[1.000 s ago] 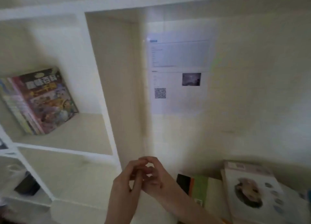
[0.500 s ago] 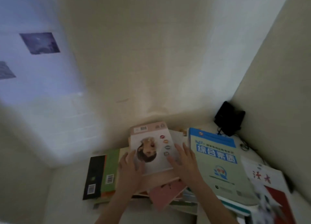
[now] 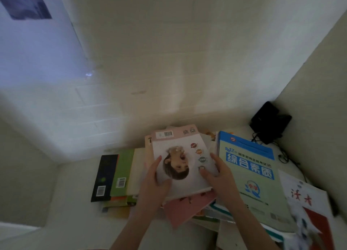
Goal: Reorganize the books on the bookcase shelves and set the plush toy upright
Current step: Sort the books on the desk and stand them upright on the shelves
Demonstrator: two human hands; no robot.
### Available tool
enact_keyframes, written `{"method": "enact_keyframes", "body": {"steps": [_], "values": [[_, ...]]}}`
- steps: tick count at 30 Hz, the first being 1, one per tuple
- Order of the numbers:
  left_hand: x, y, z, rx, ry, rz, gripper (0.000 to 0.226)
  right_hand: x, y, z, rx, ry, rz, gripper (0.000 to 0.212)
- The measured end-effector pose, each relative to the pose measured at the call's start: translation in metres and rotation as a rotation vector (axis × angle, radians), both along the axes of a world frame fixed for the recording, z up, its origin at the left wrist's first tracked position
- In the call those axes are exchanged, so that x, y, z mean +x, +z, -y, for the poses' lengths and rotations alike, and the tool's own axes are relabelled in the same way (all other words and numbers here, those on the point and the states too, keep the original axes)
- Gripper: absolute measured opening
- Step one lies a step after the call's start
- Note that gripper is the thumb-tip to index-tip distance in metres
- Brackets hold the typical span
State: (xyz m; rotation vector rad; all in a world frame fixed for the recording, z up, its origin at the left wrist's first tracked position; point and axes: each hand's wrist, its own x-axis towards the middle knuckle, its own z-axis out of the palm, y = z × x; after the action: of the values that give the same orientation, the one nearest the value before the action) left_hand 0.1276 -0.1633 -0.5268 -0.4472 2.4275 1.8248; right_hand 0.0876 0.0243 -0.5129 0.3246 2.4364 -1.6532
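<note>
A white book [image 3: 185, 182] with a face on its cover is held on top of a loose pile lying flat mid-shelf, toward the back edge of the shelf [image 3: 75, 193]. The left hand [image 3: 154, 176] is curled round the book's left edge, thumb on the cover. The right hand [image 3: 217, 174] is set likewise on the right edge, so each grip is closed on the white book. Whether the book is lifted clear of the pile cannot be told. Beneath it a pink book [image 3: 185, 206] is skewed toward the front edge. A blue-green book [image 3: 249, 174] lies against the pile on the right, just beside a red-and-white book [image 3: 308, 202] near the front right corner. A black book [image 3: 105, 174] and a green book [image 3: 122, 172] lie side by side on the left. A black device [image 3: 268, 122] with a cable [image 3: 285, 155] is placed in the back right corner. No plush toy can be made out, and a blurred pale shape at the front right corner cannot be identified. It is judged that the pink book could be dragged over the front edge if the white one is slid rather than lifted. The cable could be snagged if books are pushed rightward.
</note>
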Motion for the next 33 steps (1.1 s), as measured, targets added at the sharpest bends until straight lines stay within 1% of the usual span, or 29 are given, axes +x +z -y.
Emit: {"method": "enact_keyframes", "body": {"steps": [2,3,4,5,6,7,8,9,10,11,12,13,16,18,19,21,22,24,25,26,27,28,29,30,31,33], "values": [[-0.001,0.013,0.0,0.103,0.027,-0.064,0.058,-0.001,0.012,-0.012,0.002,-0.021,-0.017,0.056],[-0.002,0.019,0.003,0.102,0.037,-0.107,0.055,-0.003,0.022,-0.018,-0.052,-0.026,-0.017,0.047],[-0.002,0.022,0.008,0.091,0.032,-0.155,0.054,-0.004,0.035,-0.022,-0.16,-0.03,0.0,0.036],[-0.002,0.026,0.012,0.066,0.017,-0.197,0.056,-0.004,0.048,-0.029,-0.301,-0.028,0.019,0.029],[-0.003,0.03,0.015,0.025,0.008,-0.246,0.06,-0.005,0.062,-0.035,-0.448,-0.011,0.016,0.027],[-0.004,0.035,0.017,-0.021,0.017,-0.278,0.061,-0.005,0.075,-0.039,-0.581,0.041,-0.006,0.025],[-0.006,0.044,0.018,-0.052,0.047,-0.301,0.059,-0.005,0.089,-0.043,-0.669,0.145,-0.059,0.024],[-0.009,0.052,0.019,-0.064,0.104,-0.336,0.056,-0.004,0.101,-0.042,-0.686,0.258,-0.114,0.025],[-0.014,0.059,0.021,-0.057,0.168,-0.383,0.054,-0.004,0.108,-0.04,-0.621,0.367,-0.16,0.028],[-0.018,0.066,0.024,-0.042,0.22,-0.422,0.052,-0.004,0.114,-0.036,-0.515,0.448,-0.205,0.03],[-0.022,0.073,0.026,-0.03,0.265,-0.448,0.049,-0.006,0.115,-0.033,-0.406,0.485,-0.276,0.033],[-0.025,0.082,0.027,-0.01,0.283,-0.474,0.043,-0.008,0.122,-0.027,-0.317,0.459,-0.347,0.032],[-0.034,0.109,0.02,0.074,0.269,-0.554,0.023,-0.017,0.148,-0.011,-0.13,0.17,-0.591,0.014],[-0.04,0.128,0.013,0.14,0.282,-0.587,0.01,-0.029,0.165,-0.006,-0.109,0.094,-0.671,0.01],[-0.045,0.132,0.011,0.162,0.292,-0.567,0.005,-0.039,0.166,-0.005,-0.138,0.082,-0.647,0.008],[-0.058,0.125,0.012,0.142,0.316,-0.471,0.01,-0.063,0.154,-0.001,-0.157,0.079,-0.499,0.01],[-0.066,0.114,0.014,0.132,0.321,-0.396,0.014,-0.076,0.139,0.001,-0.089,0.092,-0.4,0.015],[-0.075,0.082,0.025,0.114,0.296,-0.187,0.022,-0.093,0.097,0.004,0.083,0.173,-0.146,0.026],[-0.075,0.063,0.031,0.094,0.264,-0.07,0.022,-0.095,0.07,0.005,0.117,0.201,-0.002,0.028],[-0.071,0.043,0.037,0.084,0.231,0.045,0.02,-0.091,0.044,0.006,0.136,0.223,0.129,0.026],[-0.064,0.024,0.041,0.091,0.211,0.132,0.016,-0.083,0.021,0.007,0.213,0.261,0.202,0.021],[-0.054,0.011,0.044,0.11,0.203,0.182,0.011,-0.075,0.004,0.007,0.339,0.313,0.185,0.022],[-0.044,0.002,0.046,0.13,0.217,0.188,0.015,-0.07,-0.007,0.008,0.437,0.355,0.149,0.026],[-0.037,-0.005,0.049,0.14,0.245,0.167,0.023,-0.067,-0.011,0.009,0.481,0.361,0.122,0.031],[-0.031,-0.007,0.052,0.137,0.269,0.132,0.026,-0.068,-0.011,0.012,0.483,0.349,0.131,0.034],[-0.025,-0.006,0.057,0.177,0.311,0.048,0.026,-0.073,-0.01,0.017,0.498,0.333,0.164,0.038]]}}
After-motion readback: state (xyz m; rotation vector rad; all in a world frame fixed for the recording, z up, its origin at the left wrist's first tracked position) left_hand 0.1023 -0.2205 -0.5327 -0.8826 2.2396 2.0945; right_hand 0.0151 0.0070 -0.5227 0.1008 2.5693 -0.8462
